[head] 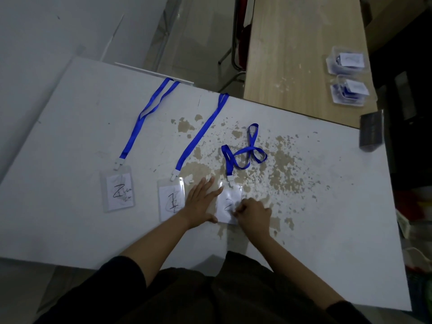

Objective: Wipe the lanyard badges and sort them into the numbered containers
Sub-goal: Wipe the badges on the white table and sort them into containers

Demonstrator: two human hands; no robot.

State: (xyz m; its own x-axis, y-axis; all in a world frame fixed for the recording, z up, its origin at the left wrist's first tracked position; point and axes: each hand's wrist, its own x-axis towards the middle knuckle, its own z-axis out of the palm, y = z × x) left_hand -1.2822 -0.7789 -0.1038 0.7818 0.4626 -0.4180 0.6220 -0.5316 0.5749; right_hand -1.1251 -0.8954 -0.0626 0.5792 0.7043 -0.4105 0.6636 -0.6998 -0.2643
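Three clear badge holders with blue lanyards lie on the white table (70,230). The left badge (118,190) shows a handwritten 2, the middle badge (171,201) a 1. The right badge (230,199) has its lanyard (245,153) bunched in loops behind it. My left hand (201,204) lies flat with straight fingers, pressing the left edge of the right badge. My right hand (253,215) is curled on the badge's lower right part, fingers bunched; what it pinches, if anything, is too small to make out. Two clear containers (346,64) (349,94) with badges stand far right.
The containers sit on a wooden bench (292,54) behind the table. A dark block (371,133) rests at the table's right edge. The tabletop's paint is chipped brown around the right badge. Floor and chair legs (229,66) lie beyond the far edge.
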